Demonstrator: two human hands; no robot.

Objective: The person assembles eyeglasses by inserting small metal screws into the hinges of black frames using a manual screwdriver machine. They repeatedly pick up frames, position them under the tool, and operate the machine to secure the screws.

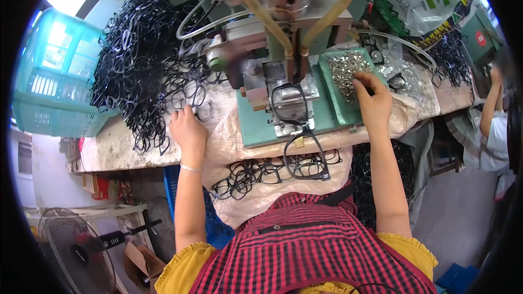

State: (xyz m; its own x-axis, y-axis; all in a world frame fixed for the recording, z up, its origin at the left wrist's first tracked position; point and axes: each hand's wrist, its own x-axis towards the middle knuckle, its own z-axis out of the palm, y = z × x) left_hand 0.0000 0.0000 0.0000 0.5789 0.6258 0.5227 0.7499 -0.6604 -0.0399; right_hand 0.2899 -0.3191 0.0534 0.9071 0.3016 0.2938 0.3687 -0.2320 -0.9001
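My left hand [188,129] is at the near edge of the pile on the left, its curled fingertips against the rim of a black eyeglass frame [196,96]. My right hand [375,99] is over a green tray [342,110] of small shiny metal pieces [348,71]. Its thumb and forefinger are close together in a pinch; anything between them is too small to make out. Midway between my hands, another black eyeglass frame [285,155] sits at the press machine [294,38], one rim on the metal fixture [291,122], the other overhanging the green base's front.
A tall heap of black eyeglass frames [141,49] covers the bench's left side, beside turquoise baskets [52,84]. More frames [245,177] lie on cloth at my lap. Hoses [332,13] hang at the machine. A fan [76,250] stands lower left; another person [493,125] is far right.
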